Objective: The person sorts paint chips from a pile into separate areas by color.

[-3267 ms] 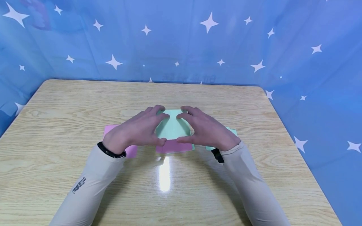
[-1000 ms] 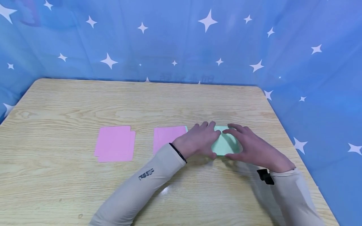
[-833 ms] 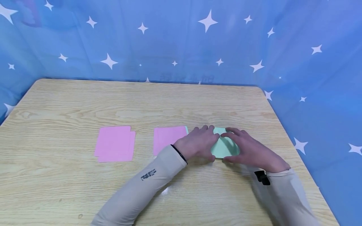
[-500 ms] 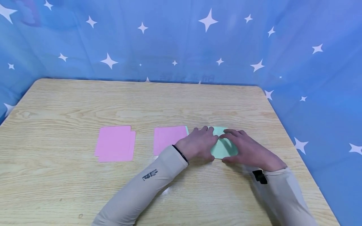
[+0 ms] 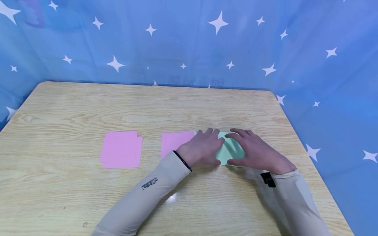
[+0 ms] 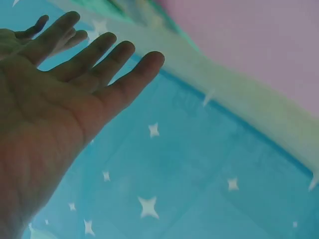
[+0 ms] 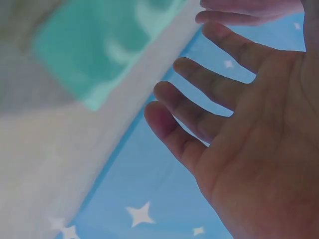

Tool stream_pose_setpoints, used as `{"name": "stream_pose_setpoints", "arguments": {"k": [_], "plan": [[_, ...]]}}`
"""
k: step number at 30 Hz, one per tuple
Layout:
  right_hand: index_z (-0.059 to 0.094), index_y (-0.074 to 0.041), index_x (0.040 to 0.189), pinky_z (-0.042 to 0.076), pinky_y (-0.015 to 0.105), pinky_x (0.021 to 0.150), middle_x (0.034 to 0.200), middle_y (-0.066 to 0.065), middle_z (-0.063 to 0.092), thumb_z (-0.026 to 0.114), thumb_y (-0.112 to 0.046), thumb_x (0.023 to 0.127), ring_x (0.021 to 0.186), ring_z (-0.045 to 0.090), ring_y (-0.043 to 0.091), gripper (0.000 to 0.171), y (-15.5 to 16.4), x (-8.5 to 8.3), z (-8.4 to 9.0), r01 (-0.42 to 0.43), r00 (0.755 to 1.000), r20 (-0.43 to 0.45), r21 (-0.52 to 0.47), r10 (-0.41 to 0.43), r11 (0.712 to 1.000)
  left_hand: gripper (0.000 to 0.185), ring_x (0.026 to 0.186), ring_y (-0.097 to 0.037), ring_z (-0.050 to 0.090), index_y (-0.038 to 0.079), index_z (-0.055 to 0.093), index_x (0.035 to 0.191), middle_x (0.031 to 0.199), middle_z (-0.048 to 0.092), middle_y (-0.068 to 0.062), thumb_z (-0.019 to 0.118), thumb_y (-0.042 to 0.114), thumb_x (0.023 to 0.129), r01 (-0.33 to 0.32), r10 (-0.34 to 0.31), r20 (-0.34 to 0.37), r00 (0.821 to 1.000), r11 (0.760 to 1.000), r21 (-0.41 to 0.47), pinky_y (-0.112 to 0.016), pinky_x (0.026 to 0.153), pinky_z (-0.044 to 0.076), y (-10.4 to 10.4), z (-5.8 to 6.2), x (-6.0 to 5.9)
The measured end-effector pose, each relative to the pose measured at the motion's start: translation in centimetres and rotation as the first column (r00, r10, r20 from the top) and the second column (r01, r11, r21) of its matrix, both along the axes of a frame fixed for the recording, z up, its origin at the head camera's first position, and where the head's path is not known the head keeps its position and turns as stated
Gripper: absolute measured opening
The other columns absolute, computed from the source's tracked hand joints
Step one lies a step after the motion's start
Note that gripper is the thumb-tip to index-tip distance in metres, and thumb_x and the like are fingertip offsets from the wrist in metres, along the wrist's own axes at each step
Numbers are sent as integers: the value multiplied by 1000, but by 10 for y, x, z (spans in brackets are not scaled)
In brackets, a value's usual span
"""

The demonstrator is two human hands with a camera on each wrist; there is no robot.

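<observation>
Paper (image 5: 230, 150), green, flat on the tabletop (image 5: 88, 203) between left hand (image 5: 202, 148) and right hand (image 5: 260, 152).
Both have relaxed, arched fingers and grip nothing; whether they touch its edges is unclear. Squaring-up seems the work: best to press both sides evenly and low, so nothing buckles, and keep the left hand off the pink sheets (image 5: 176, 141) it partly hides.

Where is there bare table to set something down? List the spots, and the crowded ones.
Free on the tabletop: left of the left pink sheets; the gap between those and the middle pink sheets; the strip behind them, up to the far edge. Crowded: around the green sheet, flanked by the left hand and right hand.
</observation>
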State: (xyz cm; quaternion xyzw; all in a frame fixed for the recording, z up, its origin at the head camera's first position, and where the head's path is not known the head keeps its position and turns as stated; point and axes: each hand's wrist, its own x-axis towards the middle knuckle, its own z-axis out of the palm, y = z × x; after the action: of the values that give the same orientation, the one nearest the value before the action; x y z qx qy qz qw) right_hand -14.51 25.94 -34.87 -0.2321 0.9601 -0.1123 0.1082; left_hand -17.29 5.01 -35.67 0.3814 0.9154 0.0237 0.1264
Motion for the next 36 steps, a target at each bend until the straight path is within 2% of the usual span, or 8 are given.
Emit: {"name": "stream_pose_setpoints", "arguments": {"k": [3,9,15,22,28,33,36], "plan": [[49,-12,149,37,66,109,157,17,41,85,-43,82,141,39,43,82,-11,-5,7,-19,1000,-2,-7,19,1000,72,141,-30,42,16,53,145,154,42,-10,76,53,87,-32,32,28,999,999,3,-53,109,44,-14,7,-5],[45,-15,152,35,65,112,160,15,37,82,-48,84,143,38,41,84,-39,-16,17,-63,998,8,-16,63,998,79,149,-34,32,15,47,152,161,36,-12,77,50,87,-123,120,60,991,991,59,-57,117,34,-58,22,-10],[45,-16,153,33,62,115,161,13,36,82,-49,83,146,36,38,86,-65,-27,28,-108,994,-18,-25,108,994,84,152,-36,26,13,42,155,164,31,-15,77,49,87,-224,217,79,973,970,96,-61,120,28,-100,36,-10],[43,-18,153,31,62,115,161,10,36,82,-48,83,145,37,36,86,-81,-32,33,-109,994,-12,-27,109,994,85,151,-38,28,12,43,154,163,32,-17,78,50,86,-260,256,49,965,960,108,-63,118,30,-127,43,-6],[41,-19,155,29,61,117,162,11,35,83,-49,81,147,34,36,91,-94,-33,28,-123,992,38,-14,123,992,89,149,-40,31,9,43,155,162,34,-19,80,50,85,-256,251,70,965,964,69,-63,116,33,-136,33,-3],[39,-20,158,27,64,118,164,11,33,85,-52,78,149,32,37,97,-105,-33,14,-110,989,100,26,107,994,96,149,-39,34,8,39,156,161,35,-19,82,51,82,-260,253,116,960,965,41,-63,115,34,-138,20,1],[38,-21,158,28,64,118,164,11,32,86,-54,76,149,31,38,101,-111,-33,5,-109,987,125,49,103,993,100,145,-38,39,7,39,156,157,41,-19,84,52,78,-254,247,131,960,967,37,-63,113,37,-137,13,2]]}}
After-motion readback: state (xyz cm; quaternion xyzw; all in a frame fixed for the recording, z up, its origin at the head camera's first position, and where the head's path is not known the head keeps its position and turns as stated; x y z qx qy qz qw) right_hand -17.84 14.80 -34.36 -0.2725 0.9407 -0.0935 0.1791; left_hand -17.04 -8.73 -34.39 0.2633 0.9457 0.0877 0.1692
